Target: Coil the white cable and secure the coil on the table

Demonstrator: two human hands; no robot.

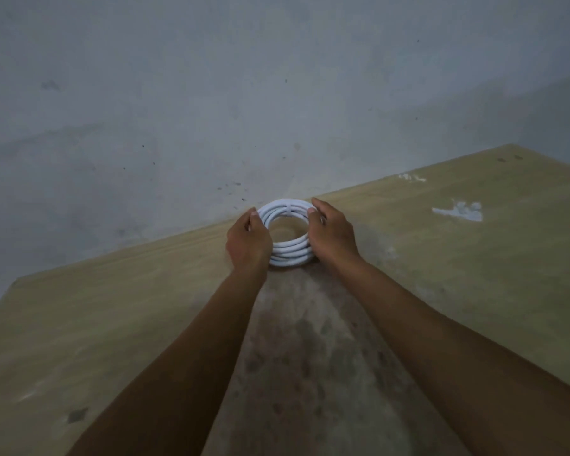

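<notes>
The white cable (pixel 288 251) is wound into a round coil of several loops that lies on the wooden table (pixel 441 258) near its far edge. A thin white band crosses the coil's far side. My left hand (pixel 249 243) grips the coil's left side, fingers curled round the loops. On the coil's right side my right hand (pixel 331 236) holds it the same way, thumb on top. Both hands hide the sides of the coil.
A grey wall (pixel 211 110) rises right behind the table's far edge. White paint smears (pixel 459 210) mark the tabletop to the right. A dark stained patch (pixel 310 357) runs down the middle between my forearms.
</notes>
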